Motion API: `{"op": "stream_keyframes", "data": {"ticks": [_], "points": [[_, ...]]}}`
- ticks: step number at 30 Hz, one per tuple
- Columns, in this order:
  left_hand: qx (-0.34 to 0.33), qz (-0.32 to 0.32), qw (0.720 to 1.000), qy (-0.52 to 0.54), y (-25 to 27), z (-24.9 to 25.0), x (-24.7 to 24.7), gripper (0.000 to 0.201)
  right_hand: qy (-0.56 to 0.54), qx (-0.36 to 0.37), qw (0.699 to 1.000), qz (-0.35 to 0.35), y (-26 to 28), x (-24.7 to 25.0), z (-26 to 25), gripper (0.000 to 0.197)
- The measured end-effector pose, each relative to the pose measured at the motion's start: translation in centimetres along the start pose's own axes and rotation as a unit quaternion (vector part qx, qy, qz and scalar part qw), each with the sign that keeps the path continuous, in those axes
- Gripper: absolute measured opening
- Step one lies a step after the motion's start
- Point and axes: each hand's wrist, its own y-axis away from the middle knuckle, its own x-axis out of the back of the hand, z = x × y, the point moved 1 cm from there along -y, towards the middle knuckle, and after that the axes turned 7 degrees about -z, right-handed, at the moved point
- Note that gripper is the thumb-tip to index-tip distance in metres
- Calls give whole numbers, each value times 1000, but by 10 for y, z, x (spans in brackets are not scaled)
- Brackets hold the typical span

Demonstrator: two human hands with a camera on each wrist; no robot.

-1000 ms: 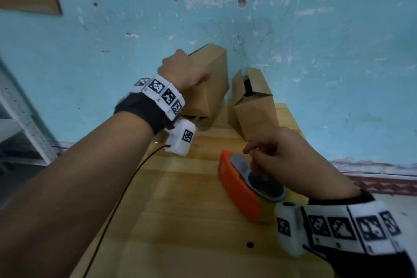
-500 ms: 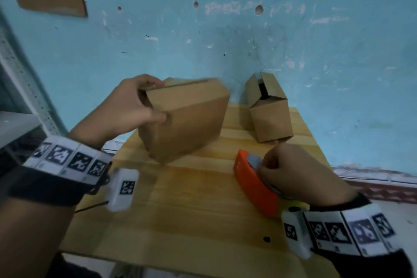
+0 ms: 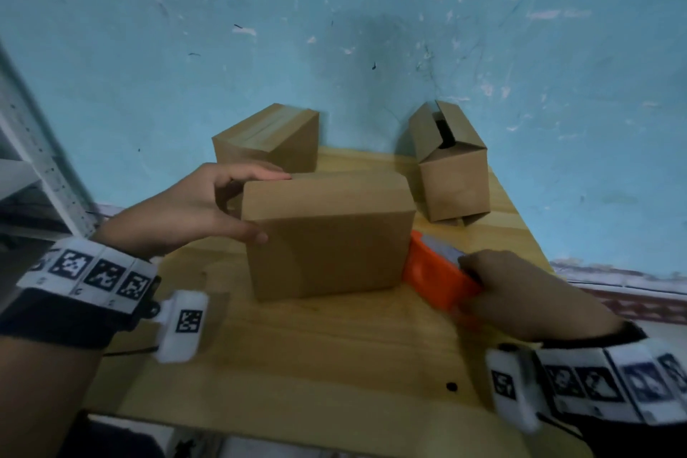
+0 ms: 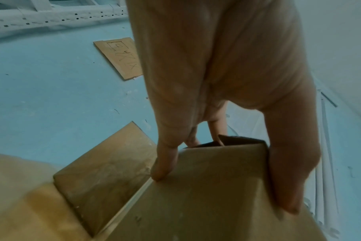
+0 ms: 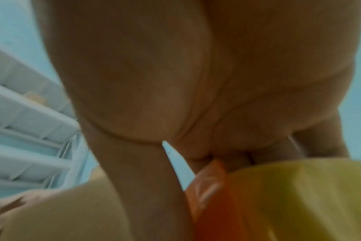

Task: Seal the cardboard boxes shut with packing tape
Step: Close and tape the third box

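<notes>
Head view: a closed cardboard box (image 3: 327,234) is seen near the middle of the wooden table (image 3: 334,357), held at its left end by the left hand (image 3: 193,212), with the fingers laid over the top far edge and the thumb (image 3: 256,236) pressed against the near face. In the left wrist view the same grip is shown, the box (image 4: 216,195) being clasped between thumb and fingers. Touching or just beside the right end of this box, an orange tape dispenser (image 3: 438,279) is gripped by the right hand (image 3: 520,294), whose fingers are curled round it; in the blurred right wrist view only orange and yellow parts of the dispenser (image 5: 258,203) can be made out under the hand. A taped box (image 3: 267,139) stands at the far edge against the blue wall (image 3: 371,48), just behind the held box. At the far right corner a third box (image 3: 453,167) stands with its top flaps open, near the dispenser but apart from it. Bare wood is left along the near edge and towards the left edge. A grey metal rack (image 3: 29,160) stands beyond the left edge of the table.
</notes>
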Motion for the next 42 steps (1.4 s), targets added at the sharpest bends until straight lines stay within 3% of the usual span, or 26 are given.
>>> {"op": "stream_keyframes", "data": {"ticks": [3,5,8,12,16,19,21,22,24,27,30,33,35,42], "points": [[-7,-17,1000,11,0,-5,1,74,-117,11,991,63,5,13,12,5],[-15,-26,999,19,-1,-8,0,74,-222,29,968,113,8,18,17,20],[-36,-37,998,25,-2,-10,-3,72,-267,6,935,232,7,17,24,42],[-45,-79,995,31,-4,-12,-8,73,-402,-14,846,349,6,16,29,51],[-68,-86,992,67,-3,-13,-14,76,-528,14,767,363,1,17,35,38],[-77,-99,991,46,-3,-10,-17,80,-553,39,739,383,2,15,23,13],[-83,-104,991,20,-2,-8,-19,80,-598,54,703,381,1,14,17,17],[-86,-103,991,14,-2,-7,-21,79,-639,53,669,375,0,14,16,22],[-88,-100,991,5,-2,-4,-23,76,-674,53,640,366,-3,12,18,27],[-90,-107,989,-48,-5,2,-30,71,-712,93,588,373,-9,12,23,24],[-104,-138,980,-100,-10,12,-42,68,-765,140,515,361,-11,17,29,16],[-115,-168,969,-142,-15,17,-51,65,-804,201,470,303,-9,23,32,16],[-122,-165,964,-167,-17,18,-53,66,-806,223,478,269,-4,25,27,25],[-136,-139,972,-133,-14,14,-61,67,-683,246,635,264,1,28,-10,28]]}}
